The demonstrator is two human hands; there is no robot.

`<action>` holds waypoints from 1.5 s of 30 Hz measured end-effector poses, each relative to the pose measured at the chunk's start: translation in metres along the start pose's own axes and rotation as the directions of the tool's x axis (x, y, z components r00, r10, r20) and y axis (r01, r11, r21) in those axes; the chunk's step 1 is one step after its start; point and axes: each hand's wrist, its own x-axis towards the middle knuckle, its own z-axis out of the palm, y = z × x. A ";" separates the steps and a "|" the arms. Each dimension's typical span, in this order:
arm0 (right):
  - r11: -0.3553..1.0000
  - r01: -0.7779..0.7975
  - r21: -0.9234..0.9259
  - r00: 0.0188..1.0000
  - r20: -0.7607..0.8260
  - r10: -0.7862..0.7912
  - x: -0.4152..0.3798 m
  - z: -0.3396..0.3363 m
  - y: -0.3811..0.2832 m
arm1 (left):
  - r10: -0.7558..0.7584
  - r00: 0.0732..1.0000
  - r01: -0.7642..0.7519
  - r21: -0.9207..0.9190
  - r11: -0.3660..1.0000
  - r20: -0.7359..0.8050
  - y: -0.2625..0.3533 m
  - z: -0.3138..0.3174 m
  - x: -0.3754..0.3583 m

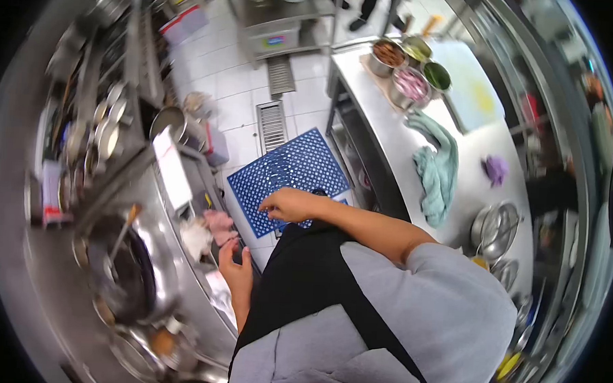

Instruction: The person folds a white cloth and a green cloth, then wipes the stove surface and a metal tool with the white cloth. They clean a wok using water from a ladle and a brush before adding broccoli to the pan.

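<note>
My left hand (237, 270) is raised beside the cooking counter's edge, its fingers apart and nothing in it. Just beyond its fingertips lies a pink cloth (219, 225), with a white cloth (196, 238) beside it. My right hand (285, 205) hangs in front of my black apron (300, 260), above the blue patterned floor mat (290, 170). Its fingers curl downward, and whether they hold anything is too small to tell. To the left, a large dark wok (128, 273) has a ladle (119, 241) with a wooden handle resting in it.
On the right steel table (396, 164) are a green cloth (437, 173), a purple cloth (495, 170), a cutting board (472, 86) and several food pots, one with sliced onions (410, 85). Metal strainers (496, 230) sit nearer. Another person's feet (358, 22) show at the top.
</note>
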 end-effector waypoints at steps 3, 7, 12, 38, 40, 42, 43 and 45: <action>0.994 -0.093 0.065 0.907 -0.406 0.111 -0.057 -0.056 0.022 | 0.095 0.964 -0.090 -0.031 0.995 0.248 0.011 0.031 0.054; 0.939 -0.260 0.224 0.627 -0.701 0.340 -0.156 -0.121 0.040 | 0.122 0.889 -0.081 -0.112 0.990 0.442 0.067 0.076 0.120; 0.789 -0.556 0.264 -0.151 -0.965 0.216 -0.279 -0.139 0.099 | 0.168 0.767 -0.062 -0.189 0.980 0.619 0.125 0.127 0.170; 0.944 -0.205 0.257 -0.681 -0.730 0.051 -0.176 -0.064 -0.088 | 0.691 -0.154 0.595 -0.492 0.635 0.706 0.325 0.188 0.134; 0.862 -0.369 0.346 -0.501 -0.856 0.129 -0.179 -0.049 -0.109 | 0.664 -0.166 0.589 -0.467 0.660 0.729 0.318 0.186 0.130; 0.808 -0.478 0.344 -0.373 -0.912 0.168 -0.183 -0.043 -0.115 | 0.644 -0.150 0.522 -0.493 0.696 0.750 0.308 0.191 0.128; 0.802 -0.496 0.332 -0.347 -0.923 0.168 -0.183 -0.039 -0.109 | 0.614 -0.125 0.501 -0.484 0.717 0.779 0.301 0.196 0.123; 0.899 0.133 0.417 -0.503 -0.753 0.424 -0.181 -0.025 -0.078 | 0.604 -0.128 0.506 -0.472 0.722 0.786 0.294 0.192 0.116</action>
